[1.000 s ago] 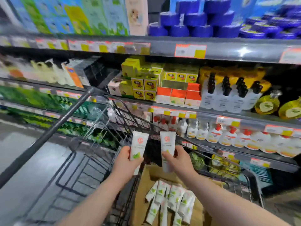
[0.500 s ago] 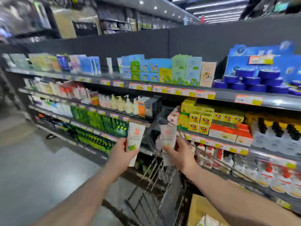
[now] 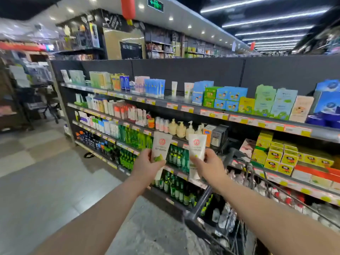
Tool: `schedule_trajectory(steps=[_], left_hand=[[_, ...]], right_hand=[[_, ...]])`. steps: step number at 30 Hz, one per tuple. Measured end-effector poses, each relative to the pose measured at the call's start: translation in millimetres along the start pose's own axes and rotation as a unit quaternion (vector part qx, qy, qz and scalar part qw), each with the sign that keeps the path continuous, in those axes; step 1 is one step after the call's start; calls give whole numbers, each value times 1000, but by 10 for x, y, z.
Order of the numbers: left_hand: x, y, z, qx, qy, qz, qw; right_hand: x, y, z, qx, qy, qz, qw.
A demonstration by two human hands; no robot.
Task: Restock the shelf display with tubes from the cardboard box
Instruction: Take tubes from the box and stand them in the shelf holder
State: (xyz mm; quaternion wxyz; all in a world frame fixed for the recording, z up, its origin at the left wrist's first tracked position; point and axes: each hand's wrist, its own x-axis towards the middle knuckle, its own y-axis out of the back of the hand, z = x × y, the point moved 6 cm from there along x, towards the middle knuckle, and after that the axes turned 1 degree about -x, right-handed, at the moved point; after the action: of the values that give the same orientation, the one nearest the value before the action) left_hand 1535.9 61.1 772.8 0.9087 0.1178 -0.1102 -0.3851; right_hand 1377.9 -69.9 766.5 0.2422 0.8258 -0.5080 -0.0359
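My left hand [image 3: 147,165] grips a white tube [image 3: 160,147] with a red round logo and a green patch, held upright. My right hand [image 3: 208,165] grips a matching white tube [image 3: 196,147], also upright. Both tubes are raised in front of the shelf display, level with its lower middle shelves. On the top shelf [image 3: 165,100] two similar white tubes [image 3: 181,88] stand in a thinly filled gap between blue packs and blue boxes. The cardboard box is out of view.
A dark wire shopping cart [image 3: 217,208] stands low right, between me and the shelving. The shelves hold boxes, pump bottles [image 3: 181,128] and green bottles [image 3: 134,138]. Grey floor [image 3: 46,181] spreads to the left, with more store fixtures beyond.
My view has swung up and to the left, away from the cart and cardboard box, which has left the frame. Both hands have kept their tubes and lifted them toward the shelves.
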Motion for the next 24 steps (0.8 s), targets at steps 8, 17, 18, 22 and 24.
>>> schedule_trajectory(steps=[8, 17, 18, 22, 24], left_hand=[[874, 507, -217, 4, -4, 19, 1000], [2540, 655, -126, 43, -44, -5, 998], [2705, 635, -104, 35, -53, -10, 998], [3285, 497, -92, 20, -60, -31, 997], [3557, 419, -83, 19, -67, -40, 997]], right_hand=[[856, -673, -191, 0, 6, 8, 1000], [2358, -1267, -342, 61, 9, 3, 998], [2503, -1270, -356, 59, 11, 5, 998], [2959, -1258, -296, 62, -24, 22, 998], [3126, -1242, -261, 60, -30, 28, 997]])
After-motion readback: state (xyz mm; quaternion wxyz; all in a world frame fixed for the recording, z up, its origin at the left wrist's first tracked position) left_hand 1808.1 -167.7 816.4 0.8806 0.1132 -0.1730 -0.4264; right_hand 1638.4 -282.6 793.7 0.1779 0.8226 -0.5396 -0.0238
